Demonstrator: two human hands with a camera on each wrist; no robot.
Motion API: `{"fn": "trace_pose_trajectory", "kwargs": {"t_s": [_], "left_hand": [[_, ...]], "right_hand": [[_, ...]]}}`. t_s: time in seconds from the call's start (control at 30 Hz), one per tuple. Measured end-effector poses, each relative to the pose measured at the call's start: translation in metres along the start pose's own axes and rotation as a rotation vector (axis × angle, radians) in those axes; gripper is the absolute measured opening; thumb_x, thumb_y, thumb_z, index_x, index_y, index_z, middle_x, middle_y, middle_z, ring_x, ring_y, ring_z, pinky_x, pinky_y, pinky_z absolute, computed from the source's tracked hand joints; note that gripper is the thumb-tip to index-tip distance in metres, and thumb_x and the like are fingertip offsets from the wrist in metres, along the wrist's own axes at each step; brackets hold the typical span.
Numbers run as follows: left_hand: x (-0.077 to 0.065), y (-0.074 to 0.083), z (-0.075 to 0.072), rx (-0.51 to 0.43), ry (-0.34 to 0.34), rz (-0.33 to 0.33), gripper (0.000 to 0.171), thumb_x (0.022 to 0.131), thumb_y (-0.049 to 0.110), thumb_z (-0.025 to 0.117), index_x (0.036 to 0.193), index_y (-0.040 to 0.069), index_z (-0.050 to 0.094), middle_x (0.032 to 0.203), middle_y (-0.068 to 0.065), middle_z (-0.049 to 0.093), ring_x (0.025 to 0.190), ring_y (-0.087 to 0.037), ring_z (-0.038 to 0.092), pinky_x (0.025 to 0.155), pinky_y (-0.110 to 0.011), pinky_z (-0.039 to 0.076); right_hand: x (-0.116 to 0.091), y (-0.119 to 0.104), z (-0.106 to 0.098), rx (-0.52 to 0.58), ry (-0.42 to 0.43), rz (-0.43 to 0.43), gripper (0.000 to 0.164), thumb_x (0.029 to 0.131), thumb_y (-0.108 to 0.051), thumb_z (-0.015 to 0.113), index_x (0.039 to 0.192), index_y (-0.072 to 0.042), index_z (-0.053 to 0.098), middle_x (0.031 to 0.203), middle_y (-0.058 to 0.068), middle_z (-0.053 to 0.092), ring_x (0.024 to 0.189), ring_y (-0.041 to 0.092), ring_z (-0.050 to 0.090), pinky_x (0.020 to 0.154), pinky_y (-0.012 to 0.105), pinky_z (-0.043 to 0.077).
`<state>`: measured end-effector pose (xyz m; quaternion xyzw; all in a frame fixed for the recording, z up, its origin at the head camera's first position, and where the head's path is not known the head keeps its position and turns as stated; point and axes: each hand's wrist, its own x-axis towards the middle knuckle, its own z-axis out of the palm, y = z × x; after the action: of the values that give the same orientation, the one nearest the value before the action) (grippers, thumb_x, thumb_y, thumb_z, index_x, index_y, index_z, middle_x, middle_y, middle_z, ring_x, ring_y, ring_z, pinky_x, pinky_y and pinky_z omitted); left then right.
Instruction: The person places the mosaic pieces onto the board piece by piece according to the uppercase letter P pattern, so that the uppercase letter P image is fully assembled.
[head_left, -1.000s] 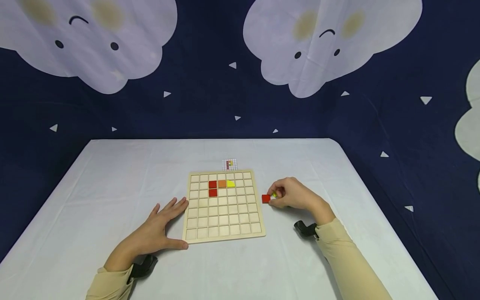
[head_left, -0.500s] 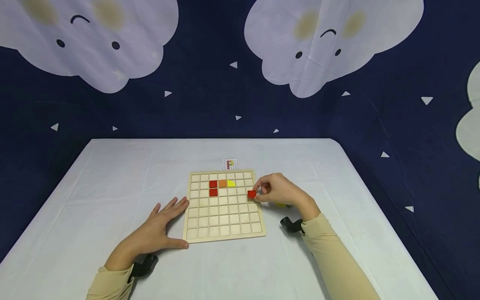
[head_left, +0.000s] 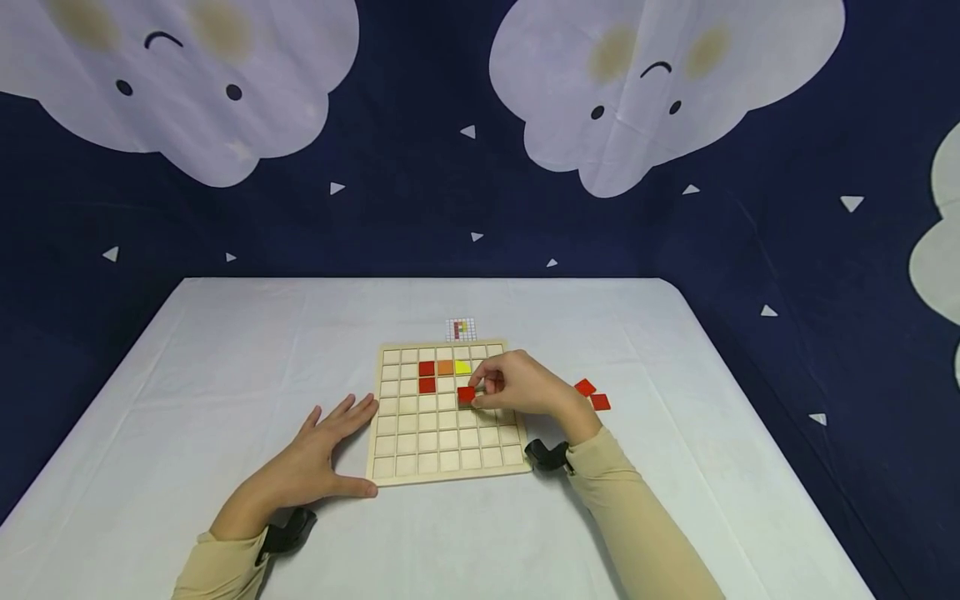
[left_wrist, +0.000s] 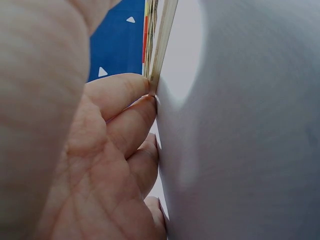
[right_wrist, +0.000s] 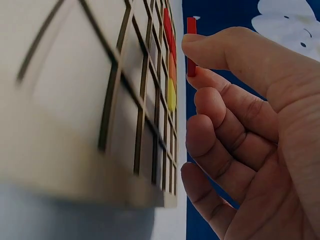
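Note:
My right hand pinches a red square tile between thumb and forefinger over the wooden grid board. The right wrist view shows this red tile edge-on, held just off the board's face. My left hand lies spread along the board's left edge, with fingertips and thumb against the frame. In the left wrist view its fingers meet the board's side. Set in the board's upper cells are a red tile, another red tile below it, an orange tile and a yellow tile with a slanted corner.
A small pattern card with a coloured figure on a grid lies just beyond the board. Right of the board, partly behind my right wrist, are a loose red tile and another red tile. A white cloth covers the table.
My right hand has carried the red tile leftward from beside the board to over its middle columns. Loose red tiles at the right have come into sight. My left hand stays put.

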<state>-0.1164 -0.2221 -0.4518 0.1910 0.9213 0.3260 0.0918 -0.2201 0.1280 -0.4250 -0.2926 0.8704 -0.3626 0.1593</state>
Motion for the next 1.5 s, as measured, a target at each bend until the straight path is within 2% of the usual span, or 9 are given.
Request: {"fn": "trace_pose_trajectory", "kwargs": {"t_s": [0.33, 0.67, 1.1, 1.5], "left_hand": [[0.000, 0.000, -0.001, 0.007, -0.002, 0.007, 0.122, 0.068, 0.050, 0.099, 0.166, 0.007, 0.041, 0.174, -0.016, 0.036, 0.163, -0.049, 0.023, 0.126, -0.080, 0.005], [0.000, -0.001, -0.001, 0.001, -0.004, 0.005, 0.122, 0.068, 0.051, 0.099, 0.166, 0.008, 0.041, 0.174, -0.016, 0.036, 0.164, -0.049, 0.022, 0.126, -0.081, 0.004], [0.001, 0.000, 0.000, 0.000, -0.004, -0.001, 0.122, 0.067, 0.051, 0.099, 0.166, 0.008, 0.041, 0.174, -0.016, 0.036, 0.164, -0.050, 0.022, 0.126, -0.080, 0.003], [0.001, 0.001, 0.000, 0.008, -0.006, -0.004, 0.122, 0.067, 0.051, 0.099, 0.166, 0.008, 0.041, 0.174, -0.016, 0.037, 0.164, -0.049, 0.023, 0.126, -0.080, 0.004]], "right_hand": [[0.013, -0.010, 0.012, 0.003, -0.032, -0.063, 0.014, 0.093, -0.013, 0.083, 0.105, -0.008, 0.079, 0.076, -0.005, 0.064, 0.068, 0.004, 0.054, 0.068, 0.020, 0.049], [0.021, -0.024, 0.022, -0.041, -0.060, -0.024, 0.013, 0.092, -0.015, 0.084, 0.102, -0.011, 0.078, 0.073, -0.008, 0.063, 0.066, 0.003, 0.053, 0.068, 0.020, 0.047], [0.030, -0.028, 0.028, -0.122, -0.072, -0.029, 0.014, 0.092, -0.019, 0.085, 0.102, -0.013, 0.078, 0.072, -0.009, 0.062, 0.067, 0.002, 0.053, 0.073, 0.021, 0.049], [0.033, -0.033, 0.031, -0.177, -0.060, -0.038, 0.017, 0.090, -0.019, 0.085, 0.103, -0.011, 0.078, 0.073, -0.009, 0.062, 0.068, 0.003, 0.054, 0.071, 0.022, 0.047]]}}
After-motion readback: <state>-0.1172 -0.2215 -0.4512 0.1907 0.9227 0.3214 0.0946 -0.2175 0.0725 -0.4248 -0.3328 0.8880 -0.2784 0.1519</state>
